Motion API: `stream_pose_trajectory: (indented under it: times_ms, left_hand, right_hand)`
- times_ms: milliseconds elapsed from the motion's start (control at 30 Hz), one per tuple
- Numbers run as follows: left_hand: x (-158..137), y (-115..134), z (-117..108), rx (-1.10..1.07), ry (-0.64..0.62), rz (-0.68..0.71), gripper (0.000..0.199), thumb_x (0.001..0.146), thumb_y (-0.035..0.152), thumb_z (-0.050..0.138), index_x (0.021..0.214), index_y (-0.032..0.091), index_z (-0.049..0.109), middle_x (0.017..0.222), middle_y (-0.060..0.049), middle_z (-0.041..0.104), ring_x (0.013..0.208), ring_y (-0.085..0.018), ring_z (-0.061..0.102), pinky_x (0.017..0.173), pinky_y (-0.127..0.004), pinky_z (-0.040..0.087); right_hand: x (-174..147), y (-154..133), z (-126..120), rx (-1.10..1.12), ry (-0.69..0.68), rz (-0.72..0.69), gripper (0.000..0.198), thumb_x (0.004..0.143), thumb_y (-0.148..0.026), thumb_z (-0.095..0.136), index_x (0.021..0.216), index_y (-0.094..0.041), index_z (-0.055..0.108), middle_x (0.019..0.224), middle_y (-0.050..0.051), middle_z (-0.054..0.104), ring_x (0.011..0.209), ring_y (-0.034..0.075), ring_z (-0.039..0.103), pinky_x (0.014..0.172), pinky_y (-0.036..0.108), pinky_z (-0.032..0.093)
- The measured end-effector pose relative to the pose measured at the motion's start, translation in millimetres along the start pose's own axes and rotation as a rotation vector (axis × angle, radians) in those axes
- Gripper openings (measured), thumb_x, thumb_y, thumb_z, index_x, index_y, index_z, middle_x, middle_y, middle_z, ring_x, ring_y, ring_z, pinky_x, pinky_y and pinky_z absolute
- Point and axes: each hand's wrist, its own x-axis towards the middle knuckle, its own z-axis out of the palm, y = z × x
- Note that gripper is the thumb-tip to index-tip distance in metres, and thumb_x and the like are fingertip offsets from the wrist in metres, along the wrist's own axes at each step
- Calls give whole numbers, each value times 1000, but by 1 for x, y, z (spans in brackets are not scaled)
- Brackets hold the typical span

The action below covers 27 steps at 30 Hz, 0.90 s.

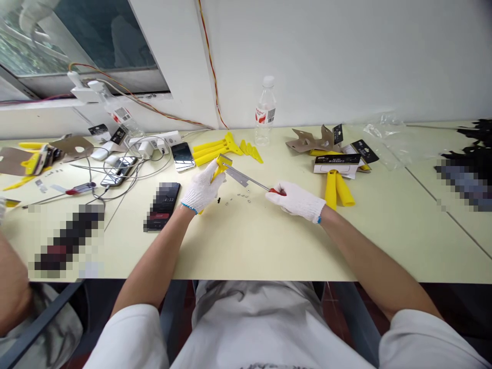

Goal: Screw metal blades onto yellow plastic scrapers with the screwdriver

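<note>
My left hand [203, 188], in a white knit glove, is closed around a yellow scraper [222, 163] with its head tilted up. A bare metal blade [238, 177] sticks out to the right of that head; how it is fixed I cannot tell. My right hand [294, 199], gloved too, grips a screwdriver [257, 183] by its red handle, and the long shaft reaches left to the scraper head. The exact contact of the tip is too small to make out. Below the blade, several tiny metal pieces [243, 195] lie on the table.
Behind my left hand lie yellow handles [211, 149] and small yellow parts [251, 151]. A water bottle [265, 113] stands by the wall. Packaged scrapers [337, 164] are at right. Phones [163, 205] and tangled cables [132, 169] occupy the left, beside another person's arm [13, 277].
</note>
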Motion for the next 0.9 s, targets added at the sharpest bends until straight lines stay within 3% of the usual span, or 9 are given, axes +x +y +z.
stream_pose_trajectory:
  times_ms: [167,333,500,667,733,833,900]
  left_hand:
    - [0,-1,0,34,3,18,45,110,38,57,150,20,67,109,-2,83,55,-12,65,67,-30,56]
    - [1,-1,0,4,3,11,49,109,38,56,155,21,65,108,-2,83,55,-12,65,67,-30,56]
    - [1,-1,0,20,8,17,48,109,38,57,152,20,67,109,-2,83,58,-12,66,66,-29,56]
    - [0,-1,0,-16,5,5,51,109,37,57,157,21,65,109,-2,83,55,-11,64,65,-28,55]
    - [0,-2,1,-19,3,4,50,109,37,57,155,22,66,109,-2,83,55,-11,64,65,-28,55]
    - [1,-3,1,-10,3,13,49,109,38,57,154,22,67,109,-2,83,56,-12,65,65,-28,56]
    - [1,-3,1,-4,5,13,49,110,39,57,154,22,67,109,-3,83,56,-12,65,65,-28,56]
  right_hand:
    - [0,0,-1,74,-174,54,64,124,-62,33,91,-18,66,66,4,66,46,9,34,43,22,25]
    - [1,1,-1,12,-20,16,43,112,-56,72,90,-22,57,65,-3,59,48,8,39,45,20,28]
    - [4,5,-2,105,-156,20,69,119,-75,40,87,-19,66,66,5,66,45,9,33,42,23,24]
    - [0,-1,-1,57,0,8,48,108,-62,78,90,-23,56,65,-3,58,49,8,39,45,20,29]
    - [-1,-4,-1,54,-67,35,45,114,-63,67,95,-22,59,65,-2,62,45,8,34,43,21,25]
    - [-2,-6,-1,90,-144,64,61,124,-61,37,92,-19,67,64,3,64,44,9,33,42,22,25]
    - [-1,-6,-1,86,-83,55,57,122,-59,48,85,-19,63,62,1,59,46,8,38,43,20,28]
